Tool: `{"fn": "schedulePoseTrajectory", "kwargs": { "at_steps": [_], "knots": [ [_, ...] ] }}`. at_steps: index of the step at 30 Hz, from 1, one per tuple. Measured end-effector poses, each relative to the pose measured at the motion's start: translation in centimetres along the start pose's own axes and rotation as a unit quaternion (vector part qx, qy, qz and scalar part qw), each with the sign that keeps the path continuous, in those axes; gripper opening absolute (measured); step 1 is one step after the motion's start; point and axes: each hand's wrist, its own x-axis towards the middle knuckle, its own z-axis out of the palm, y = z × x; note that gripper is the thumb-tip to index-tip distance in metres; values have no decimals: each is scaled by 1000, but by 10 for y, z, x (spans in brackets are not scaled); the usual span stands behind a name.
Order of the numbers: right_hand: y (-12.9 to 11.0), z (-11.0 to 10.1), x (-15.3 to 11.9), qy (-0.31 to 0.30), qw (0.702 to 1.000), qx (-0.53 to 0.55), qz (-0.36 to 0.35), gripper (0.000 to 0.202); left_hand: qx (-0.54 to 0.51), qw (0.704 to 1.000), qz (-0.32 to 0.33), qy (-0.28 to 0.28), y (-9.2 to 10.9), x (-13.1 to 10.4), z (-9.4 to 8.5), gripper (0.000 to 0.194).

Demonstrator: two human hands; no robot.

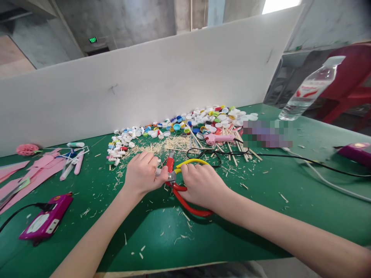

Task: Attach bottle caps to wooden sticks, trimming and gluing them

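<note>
Well left of the scissors [194, 210], pink paper [43, 173] is lying on a green table [139, 239], a purple box [48, 220] sitting nearer me. Beyond the scissors, bottle caps [176, 126] are spreading in a heap, and pale shavings [176, 143] are lying in front of them. Just left of the scissors' pivot, my left hand [142, 172] is clenching, its fingers closing around a small pale piece [158, 172], mostly hidden. A red cutter [170, 164] is resting beside that pivot. My right hand [198, 181] is gripping the scissors, its fingers wrapping around the yellow and red handles. Right of the scissors and farther off, wooden sticks [255, 152] and a pink glue gun [217, 139] are lying; a water bottle [307, 90] is standing far right. I am judging the work partway through: shavings are showing some of it done, while long sticks are remaining, and I cannot tell how much is left.
</note>
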Motion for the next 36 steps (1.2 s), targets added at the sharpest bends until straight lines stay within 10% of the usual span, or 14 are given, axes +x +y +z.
{"fn": "schedulePoseTrajectory", "kwargs": {
  "at_steps": [15,21,29,36],
  "knots": [
    [7,0,1,-19,999,27,16,38,-83,996,-44,12,0,-10,7,26],
    [27,-3,8,-35,991,72,111,43,-267,903,-322,97,-3,-13,4,32],
    [27,-8,9,-54,980,134,133,50,-404,840,-348,-100,19,-10,1,28],
    [19,-13,5,-57,966,216,128,57,-444,809,-365,-120,17,-11,-4,18]
  ]
}}
